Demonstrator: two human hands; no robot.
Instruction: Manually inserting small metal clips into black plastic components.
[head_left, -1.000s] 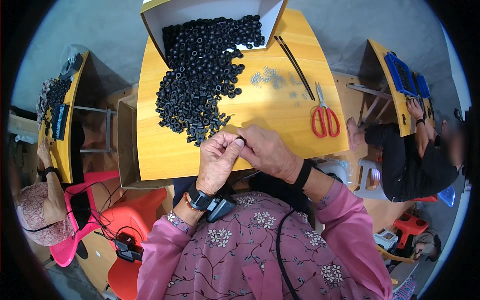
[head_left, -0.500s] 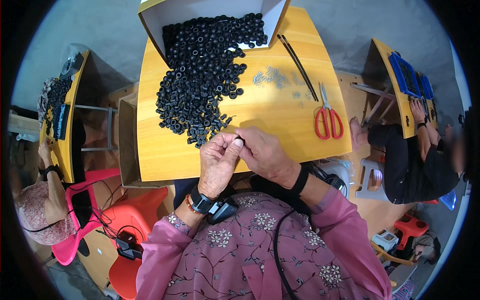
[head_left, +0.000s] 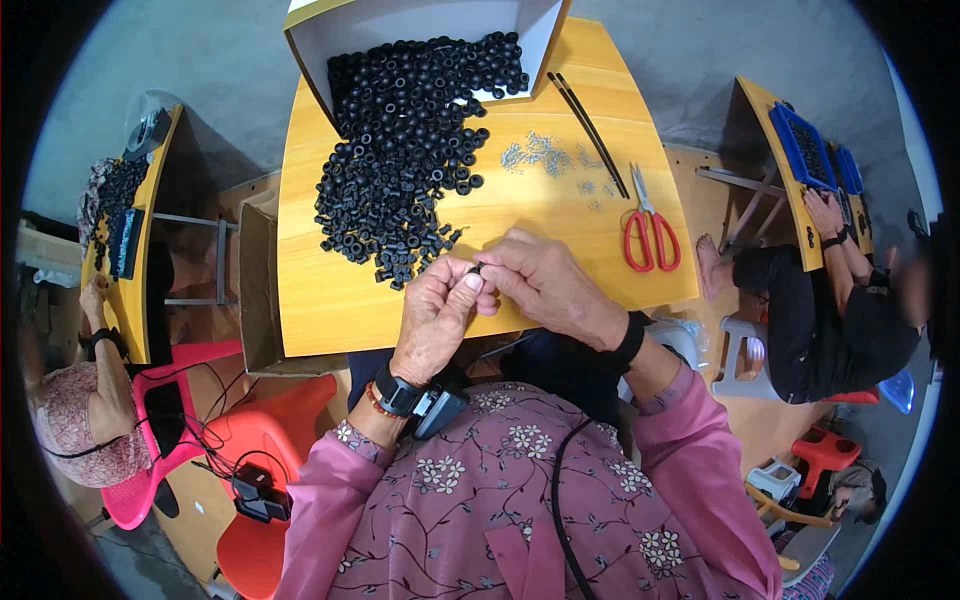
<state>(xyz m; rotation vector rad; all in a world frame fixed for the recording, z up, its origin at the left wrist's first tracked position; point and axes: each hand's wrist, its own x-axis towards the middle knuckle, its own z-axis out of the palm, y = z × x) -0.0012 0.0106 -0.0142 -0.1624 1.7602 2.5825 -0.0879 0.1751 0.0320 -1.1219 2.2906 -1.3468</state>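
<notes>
Just over the front edge of the yellow table (head_left: 590, 265), my two hands meet fingertip to fingertip. A small black piece (head_left: 478, 268), mostly hidden by the fingers, is pinched in my left hand (head_left: 437, 308). My right hand (head_left: 553, 287) is closed at the same spot, thumb and forefinger against the piece; whether it grips anything else is hidden. Left of and beyond the hands spreads a heap of small black round parts (head_left: 385, 190), spilling from a tipped box (head_left: 430, 22). Tiny silvery pieces (head_left: 545, 153) lie scattered to the right of the heap.
Red-handled scissors (head_left: 650, 235) and a pair of dark sticks (head_left: 590, 137) rest on the table's right side. A cardboard box (head_left: 258, 285) stands by its left edge. People work at side tables left and right. A red chair (head_left: 265, 435) and white stool (head_left: 745, 355) stand nearby.
My right hand has turned a little and its wrist has moved to the right. Both hands still meet around the small black piece. The view has shifted slightly.
</notes>
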